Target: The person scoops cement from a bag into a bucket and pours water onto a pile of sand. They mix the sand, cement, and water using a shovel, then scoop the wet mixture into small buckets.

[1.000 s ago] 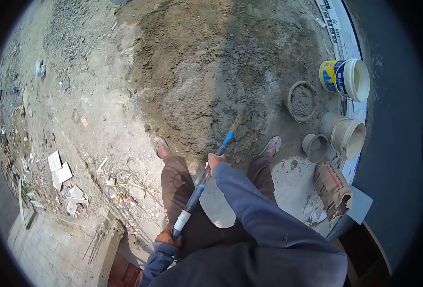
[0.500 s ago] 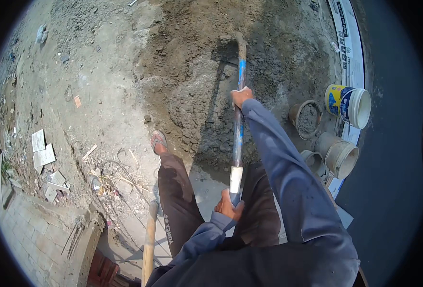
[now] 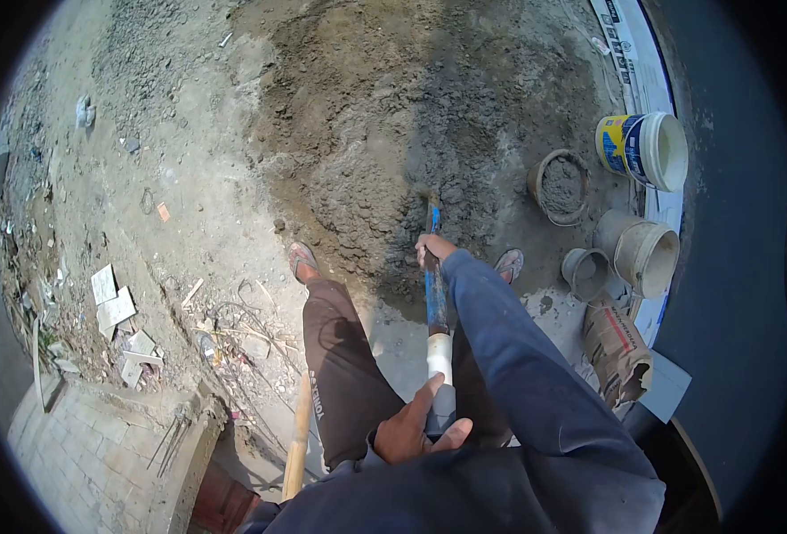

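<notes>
My right hand [image 3: 435, 250] is wrapped round the blue, worn shaft of a long-handled tool [image 3: 436, 307]. Lower down, close to my body, my left hand [image 3: 415, 427] holds the grey end of the same handle, just below its white section. The far end of the tool reaches into a heap of wet grey mortar [image 3: 367, 191] on the ground, and its head is hidden there. My feet stand on either side of the heap's near edge.
At the right stand a mortar-filled bucket [image 3: 561, 187], a yellow and blue paint bucket [image 3: 647, 149], a small bucket [image 3: 585, 273] and a larger one [image 3: 647, 258]. A torn paper sack [image 3: 618, 351] lies below them. Broken tiles [image 3: 116, 307] and a wooden pole [image 3: 298, 436] are at the left.
The tool has come back toward my body, and its far end has sunk into the mortar. Both hands have moved nearer to me with it. The view has shifted, showing my right foot.
</notes>
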The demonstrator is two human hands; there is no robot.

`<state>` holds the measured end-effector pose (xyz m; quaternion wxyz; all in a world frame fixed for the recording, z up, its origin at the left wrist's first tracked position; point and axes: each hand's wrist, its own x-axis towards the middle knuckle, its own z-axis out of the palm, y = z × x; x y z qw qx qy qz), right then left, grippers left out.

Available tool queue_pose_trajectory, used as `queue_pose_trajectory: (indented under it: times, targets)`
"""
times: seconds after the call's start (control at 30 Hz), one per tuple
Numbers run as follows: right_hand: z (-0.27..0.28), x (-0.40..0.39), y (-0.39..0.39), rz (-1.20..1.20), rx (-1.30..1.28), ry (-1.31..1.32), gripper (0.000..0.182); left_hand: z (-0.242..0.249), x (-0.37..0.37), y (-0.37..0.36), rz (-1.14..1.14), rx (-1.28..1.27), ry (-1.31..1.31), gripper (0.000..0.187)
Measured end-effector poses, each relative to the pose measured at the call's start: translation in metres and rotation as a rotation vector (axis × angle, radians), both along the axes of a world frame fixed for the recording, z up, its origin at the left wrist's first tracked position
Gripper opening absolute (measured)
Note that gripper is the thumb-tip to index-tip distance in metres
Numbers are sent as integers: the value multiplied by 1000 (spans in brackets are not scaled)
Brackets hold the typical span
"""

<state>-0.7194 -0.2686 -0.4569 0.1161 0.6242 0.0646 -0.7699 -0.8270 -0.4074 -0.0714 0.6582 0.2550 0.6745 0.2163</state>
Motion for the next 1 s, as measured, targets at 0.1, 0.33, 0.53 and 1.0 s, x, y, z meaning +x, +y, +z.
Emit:
queue_pose_trajectory:
  times: [0.1, 0.33, 0.53, 1.0]
  targets:
    - [31, 30, 17, -127, -40, 97, 28, 25, 23, 33, -97, 133, -15, 69]
    - [87, 155, 27, -553, -57, 360, 27, 84, 113, 103, -379, 305, -240, 68]
    - [163, 284, 11, -975, -114, 376, 29, 115, 211, 135, -620, 458, -558, 71]
    - [223, 409, 33, -1187, 558, -659, 12, 32, 168, 188, -1195, 290, -122, 68]
